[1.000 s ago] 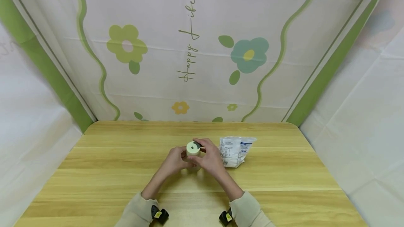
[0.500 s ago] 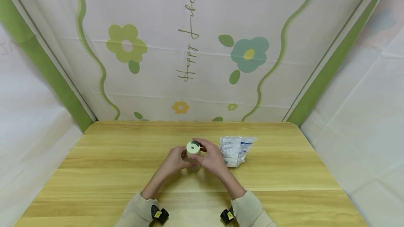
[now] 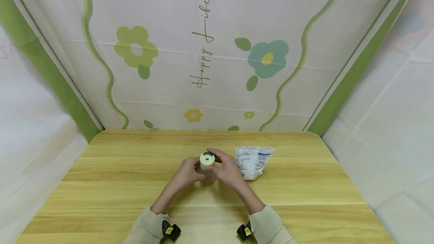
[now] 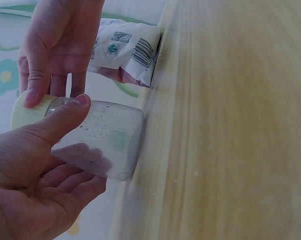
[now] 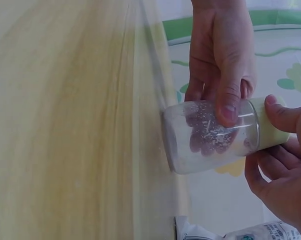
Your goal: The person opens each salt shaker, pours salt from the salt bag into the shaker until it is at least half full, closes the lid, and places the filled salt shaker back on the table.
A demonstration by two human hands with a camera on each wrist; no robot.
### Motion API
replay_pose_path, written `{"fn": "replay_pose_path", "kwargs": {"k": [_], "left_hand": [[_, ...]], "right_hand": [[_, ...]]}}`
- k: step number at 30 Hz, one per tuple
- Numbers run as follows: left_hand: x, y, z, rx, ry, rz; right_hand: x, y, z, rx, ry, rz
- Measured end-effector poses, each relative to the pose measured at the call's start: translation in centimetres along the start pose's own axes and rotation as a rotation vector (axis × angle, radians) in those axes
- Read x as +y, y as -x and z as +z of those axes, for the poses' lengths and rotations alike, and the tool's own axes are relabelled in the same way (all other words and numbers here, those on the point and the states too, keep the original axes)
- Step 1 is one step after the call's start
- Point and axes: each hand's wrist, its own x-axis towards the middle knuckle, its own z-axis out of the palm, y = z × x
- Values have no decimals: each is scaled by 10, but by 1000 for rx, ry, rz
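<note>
A clear seasoning jar (image 5: 183,150) with a pale yellow-green lid (image 3: 207,160) stands upright on the wooden table (image 3: 135,195). White grains cling to the inside of its wall. My left hand (image 3: 187,171) grips the jar body, thumb on the near side and fingers behind, seen through the plastic in the right wrist view. Around the lid, my right hand (image 3: 228,169) pinches the rim between thumb and fingers. A dark green patch on the lid's top lies at its far edge, beside the right fingertips.
Just right of my right hand stands a crumpled white printed packet (image 3: 252,162). Behind the table's far edge hangs a white curtain (image 3: 169,18) with printed flowers, and more fabric encloses both sides.
The dark patch on the lid has turned counterclockwise, from the right toward the far edge, and my right hand has shifted slightly. My left hand, the jar body and packet stay in place.
</note>
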Motion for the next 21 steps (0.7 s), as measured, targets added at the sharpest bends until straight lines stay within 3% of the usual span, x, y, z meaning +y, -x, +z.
{"fn": "replay_pose_path", "kwargs": {"k": [5,13,21], "left_hand": [[0,0,-1,-1,-19,-12],[0,0,-1,-9,0,-12],[0,0,0,-7,5,-11]], "right_hand": [[0,1,2,-9,-5,7],[-1,1,6,50,-22,8],[-3,1,0,-11,-26,5]]}}
